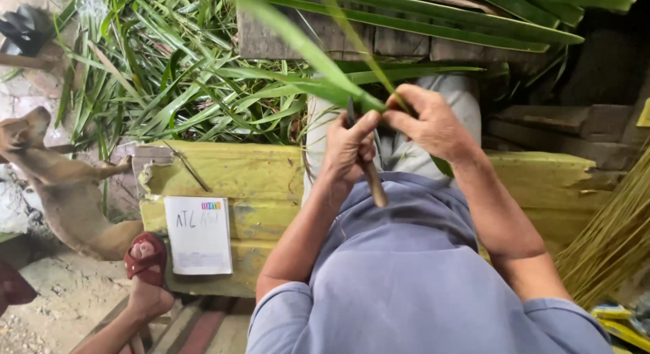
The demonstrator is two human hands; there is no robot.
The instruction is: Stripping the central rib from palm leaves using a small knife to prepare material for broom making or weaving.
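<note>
The left hand (pixel 349 147) is closed around a knife (pixel 369 174) with a wooden handle; the blade points up and looks thin, though it is hard to see. Just beside it, the right hand (pixel 426 120) pinches a long green leaf (pixel 305 49) with its fingers (pixel 399 100). Under the arms is a yellow bench (pixel 230 171) with a white paper (pixel 198 234) on it. Farther off lies a pile of green leaves (pixel 169 76).

A loose, short-sleeved blue-grey shirt (pixel 413 273) covers the torso, pale grey trousers (pixel 399 151) below, 2 bare forearms showing.
</note>
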